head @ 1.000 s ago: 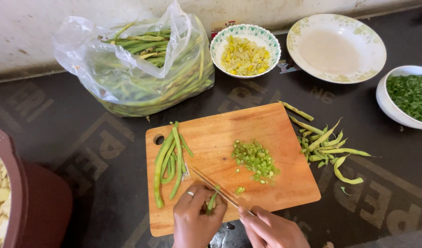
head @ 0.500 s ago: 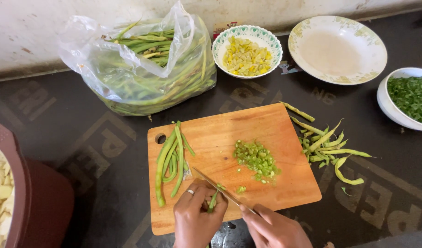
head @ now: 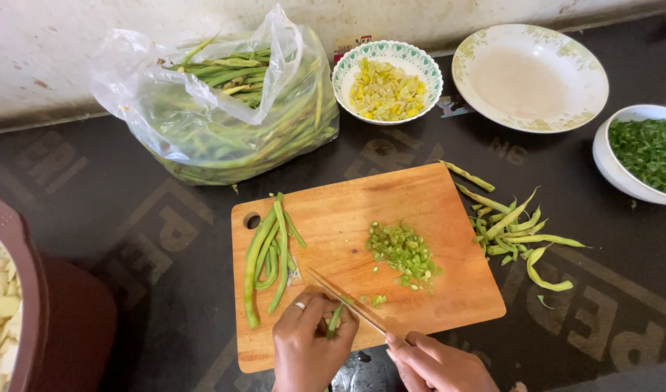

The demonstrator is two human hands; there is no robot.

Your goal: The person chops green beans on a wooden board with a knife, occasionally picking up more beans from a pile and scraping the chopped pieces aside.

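Head view: looking straight down on a wooden cutting board [head: 391,210] on a dark counter, both hands at its near edge.
Left hand: the left hand [head: 307,348] has its fingers curled tight, pinching a small bunch of green beans [head: 336,319] upright-ish against the board, a ring on one finger.
Right hand: the right hand [head: 434,363] is closed round the handle of a knife [head: 344,297], the blade lying slantwise and running up to the left, just beside the left fingertips.
Chopped pile: a mound of chopped bean pieces [head: 403,252] sits mid-board, a few stray bits near the blade.
Waiting beans: whole long beans [head: 268,261] lie on the left of the board, apart from the knife.
Around the board: trimmed ends [head: 518,232] on the counter to the right; plastic bag of beans [head: 224,109] behind; a bowl of yellow pieces [head: 387,91], an empty plate [head: 530,76] and a bowl of chopped greens [head: 648,152] further back.
Risk, fingers: blade and fingertips are very close; I'd say a slip of the short bunch could bring the edge onto a finger.
Risk, board: the work sits right at the near edge, so cut pieces could well roll off onto the counter.
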